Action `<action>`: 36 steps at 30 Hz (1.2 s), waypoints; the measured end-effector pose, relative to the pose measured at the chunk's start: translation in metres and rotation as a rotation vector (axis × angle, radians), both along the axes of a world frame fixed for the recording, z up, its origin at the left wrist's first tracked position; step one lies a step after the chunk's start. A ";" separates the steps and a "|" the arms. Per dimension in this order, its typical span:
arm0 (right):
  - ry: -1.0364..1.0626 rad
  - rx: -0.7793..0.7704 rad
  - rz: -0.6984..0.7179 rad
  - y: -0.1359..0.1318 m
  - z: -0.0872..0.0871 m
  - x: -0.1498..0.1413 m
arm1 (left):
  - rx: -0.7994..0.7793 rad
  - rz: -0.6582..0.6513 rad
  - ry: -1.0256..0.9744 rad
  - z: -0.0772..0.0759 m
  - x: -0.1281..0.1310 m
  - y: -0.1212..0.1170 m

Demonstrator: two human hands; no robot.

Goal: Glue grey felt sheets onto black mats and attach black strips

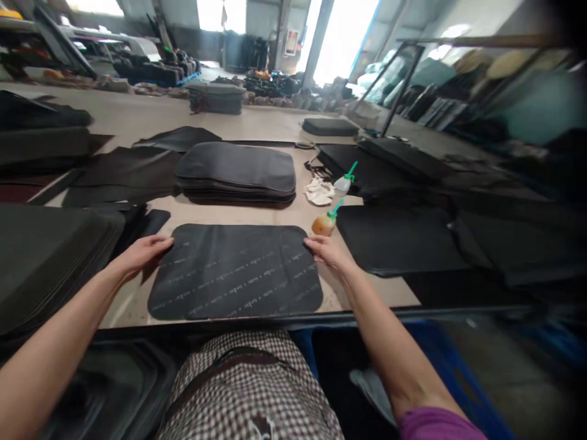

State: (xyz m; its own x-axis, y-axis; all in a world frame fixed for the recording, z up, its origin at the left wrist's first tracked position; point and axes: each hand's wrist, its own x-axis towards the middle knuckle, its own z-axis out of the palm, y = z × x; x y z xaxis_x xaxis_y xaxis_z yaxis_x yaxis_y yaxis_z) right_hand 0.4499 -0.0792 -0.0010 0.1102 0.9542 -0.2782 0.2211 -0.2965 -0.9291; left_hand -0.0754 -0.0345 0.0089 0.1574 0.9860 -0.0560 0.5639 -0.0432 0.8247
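Note:
A dark rounded-corner sheet (238, 272) with rows of pale printed lettering lies flat before me at the table's front edge. My left hand (149, 249) pinches its far left corner between thumb and fingers. At the far right corner, my right hand (324, 249) grips the same sheet in a similar pinch. Just beyond my right hand stands a squeeze bottle (323, 225) with amber liquid and a green nozzle. Behind the sheet rises a stack of dark rounded panels (236, 171).
A second green-tipped bottle (343, 183) stands beside a crumpled white cloth (320, 192). Large piles of dark sheets flank me, a left pile (50, 256) and a right pile (398, 238). Farther back are a grey stack (215, 98) and a metal frame (403, 85). A blue crate (444, 360) sits below the table.

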 end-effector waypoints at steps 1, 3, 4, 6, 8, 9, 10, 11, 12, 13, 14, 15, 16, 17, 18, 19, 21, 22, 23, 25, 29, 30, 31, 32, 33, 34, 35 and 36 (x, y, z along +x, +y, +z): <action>0.031 -0.016 -0.002 -0.012 -0.001 -0.002 | -0.095 0.007 -0.052 -0.005 -0.002 -0.013; 0.096 -0.030 0.007 -0.033 -0.001 -0.010 | -0.408 0.192 -0.319 -0.012 -0.003 -0.035; 0.139 -0.026 0.007 -0.041 -0.001 -0.015 | -0.512 0.258 -0.410 -0.013 -0.001 -0.045; 0.241 -0.004 -0.006 -0.052 0.003 -0.024 | -0.622 0.349 -0.532 -0.010 0.007 -0.058; 0.336 0.026 -0.011 -0.056 0.012 -0.031 | -0.606 0.359 -0.587 0.003 0.018 -0.063; 0.366 0.045 -0.007 -0.055 0.019 -0.033 | -0.578 0.345 -0.606 0.012 0.022 -0.062; 0.379 0.066 0.003 -0.053 0.027 -0.033 | -0.546 0.321 -0.618 0.022 0.026 -0.060; 0.385 0.091 0.011 -0.049 0.037 -0.033 | -0.513 0.294 -0.627 0.034 0.029 -0.056; 0.389 0.115 0.017 -0.045 0.047 -0.032 | -0.481 0.272 -0.633 0.046 0.031 -0.051; 0.393 0.140 0.017 -0.039 0.058 -0.031 | -0.455 0.257 -0.638 0.059 0.031 -0.044; 0.398 0.162 0.015 -0.032 0.070 -0.030 | -0.431 0.250 -0.640 0.071 0.030 -0.036; 0.405 0.184 0.010 -0.023 0.081 -0.029 | -0.400 0.245 -0.642 0.082 0.029 -0.025; 0.415 0.208 0.005 -0.012 0.091 -0.028 | -0.362 0.239 -0.645 0.091 0.026 -0.012; 0.423 0.233 0.001 0.001 0.100 -0.027 | -0.323 0.228 -0.647 0.100 0.024 0.004; 0.429 0.259 -0.003 0.017 0.108 -0.027 | -0.286 0.212 -0.646 0.108 0.022 0.023; 0.430 0.288 -0.009 0.035 0.115 -0.026 | -0.254 0.194 -0.640 0.115 0.020 0.043; 0.417 0.346 -0.017 0.077 0.124 -0.026 | -0.195 0.168 -0.603 0.126 0.020 0.090; 0.401 0.373 -0.027 0.100 0.127 -0.026 | -0.165 0.169 -0.571 0.130 0.022 0.115; 0.377 0.396 -0.042 0.124 0.129 -0.026 | -0.116 0.183 -0.532 0.134 0.025 0.139; 0.281 0.432 -0.090 0.168 0.130 -0.028 | -0.035 0.227 -0.501 0.138 0.033 0.184; -0.025 0.451 -0.203 0.229 0.129 -0.036 | 0.147 0.340 -0.426 0.130 0.047 0.242; -0.069 0.447 -0.224 0.236 0.128 -0.038 | 0.188 0.366 -0.401 0.125 0.047 0.247; -0.112 0.449 -0.243 0.238 0.126 -0.039 | 0.222 0.385 -0.374 0.120 0.045 0.248; -0.173 0.463 -0.256 0.235 0.122 -0.039 | 0.250 0.398 -0.347 0.115 0.040 0.244; -0.262 0.492 -0.258 0.228 0.117 -0.038 | 0.272 0.402 -0.321 0.111 0.032 0.236; -0.372 0.536 -0.245 0.217 0.109 -0.038 | 0.288 0.399 -0.293 0.107 0.021 0.224; -0.491 0.589 -0.209 0.202 0.101 -0.036 | 0.300 0.392 -0.265 0.105 0.008 0.208; -0.571 0.640 -0.159 0.184 0.090 -0.035 | 0.306 0.383 -0.237 0.105 -0.008 0.189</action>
